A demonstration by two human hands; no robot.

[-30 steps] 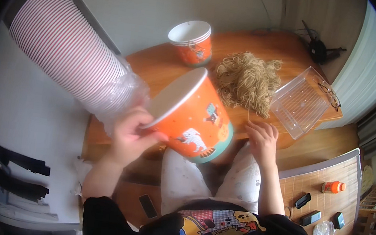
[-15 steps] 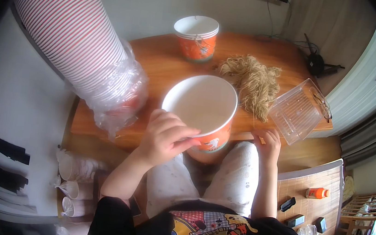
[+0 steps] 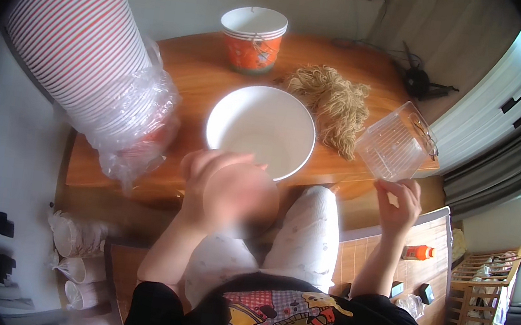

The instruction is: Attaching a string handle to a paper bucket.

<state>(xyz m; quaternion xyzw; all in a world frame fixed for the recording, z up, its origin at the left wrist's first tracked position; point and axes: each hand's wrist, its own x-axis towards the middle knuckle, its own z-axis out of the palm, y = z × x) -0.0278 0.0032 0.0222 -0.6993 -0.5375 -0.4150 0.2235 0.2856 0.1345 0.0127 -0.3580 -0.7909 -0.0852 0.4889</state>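
Observation:
A large white-lined paper bucket (image 3: 259, 120) stands at the near edge of the wooden table, its mouth facing up at me. My left hand (image 3: 222, 187) is over the bucket's near rim; motion smears its fingers, so its grip is unclear. Off to the right, my right hand (image 3: 399, 204) is raised at the near corner of a clear ribbed plastic tray (image 3: 390, 148), thumb and forefinger pinched together. Anything between those fingertips is too small to make out. Behind the bucket lies a heap of tan strings (image 3: 331, 103).
Nested orange paper buckets (image 3: 252, 52), with string hanging from the rim, stand at the back of the table (image 3: 188, 67). On the left leans a tall stack of white-and-red-rimmed buckets (image 3: 86, 27) in clear plastic. Glasses (image 3: 424, 137) rest by the tray. An orange bottle (image 3: 419, 252) is lower right.
My right hand has risen from the table edge to the tray's corner, its fingers now pinched. My left hand has shifted and blurred at the bucket's rim. The whole view has turned slightly.

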